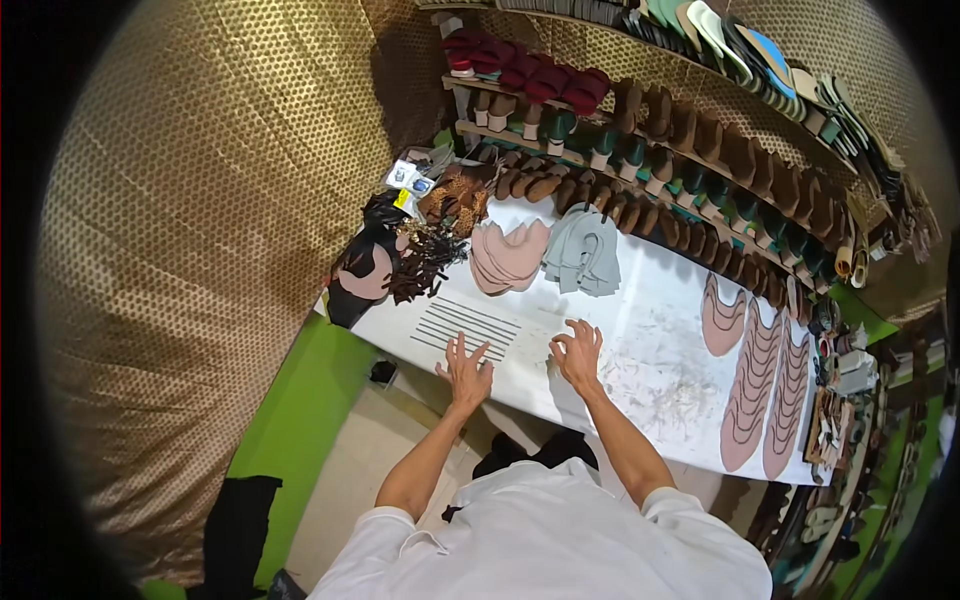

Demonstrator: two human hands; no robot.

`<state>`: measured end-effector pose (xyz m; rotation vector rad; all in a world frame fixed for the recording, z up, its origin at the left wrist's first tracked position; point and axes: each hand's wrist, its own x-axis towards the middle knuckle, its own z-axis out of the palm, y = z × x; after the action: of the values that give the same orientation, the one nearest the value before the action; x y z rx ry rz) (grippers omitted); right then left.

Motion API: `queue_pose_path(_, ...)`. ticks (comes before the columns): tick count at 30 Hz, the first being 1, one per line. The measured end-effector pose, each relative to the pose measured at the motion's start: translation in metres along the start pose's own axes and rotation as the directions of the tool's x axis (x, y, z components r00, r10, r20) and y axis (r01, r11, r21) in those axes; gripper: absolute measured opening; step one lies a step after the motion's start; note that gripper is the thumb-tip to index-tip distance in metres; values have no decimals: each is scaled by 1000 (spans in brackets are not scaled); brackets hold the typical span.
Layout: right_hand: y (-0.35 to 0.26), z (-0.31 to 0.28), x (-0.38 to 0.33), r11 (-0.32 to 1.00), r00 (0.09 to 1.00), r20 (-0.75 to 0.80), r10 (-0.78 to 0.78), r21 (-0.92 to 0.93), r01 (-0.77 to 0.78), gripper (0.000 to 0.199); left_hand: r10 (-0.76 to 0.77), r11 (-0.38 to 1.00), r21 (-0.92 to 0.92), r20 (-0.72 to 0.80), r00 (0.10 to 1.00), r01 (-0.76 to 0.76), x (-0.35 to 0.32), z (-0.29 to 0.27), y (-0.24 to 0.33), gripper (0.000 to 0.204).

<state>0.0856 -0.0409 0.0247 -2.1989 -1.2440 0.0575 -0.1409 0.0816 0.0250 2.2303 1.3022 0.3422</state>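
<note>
Keeping thin, straight dark strips (pixel 467 321) parallel seems best: left hand (pixel 467 374) open, near side; right hand (pixel 578 355) half-curled, contents unclear.

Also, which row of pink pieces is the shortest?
The left row, nearest the right hand; the middle row and right row run much longer.

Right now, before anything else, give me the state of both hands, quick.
Left hand: open, fingers spread, no held item visible.
Right hand: open, fingers loosely bent; anything tiny at the fingertips cannot be told.
</note>
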Motion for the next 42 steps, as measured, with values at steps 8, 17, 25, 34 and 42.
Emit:
queue_pose_path(8,-14,19,64,994,998,19,-59,-91,60,14,126,991,31,40,991,-127,50,-17,-4,44)
queue_pose_path(17,-11,48,154,979,982,29,-188,-71,190,13,287,950,104,93,953,-296,119,-3,7,54)
queue_pose_path(25,-1,66,200,952,928,236,-289,-35,305,11,246,951,151,159,956,-270,181,20,16,54)
queue_pose_path(34,2,61,277,953,939,171,-298,9,301,15,218,964,129,125,968,-234,210,31,25,54)
queue_pose_path(42,-9,37,360,924,926,28,-376,-64,377,14,177,962,168,217,960,-215,222,32,30,54)
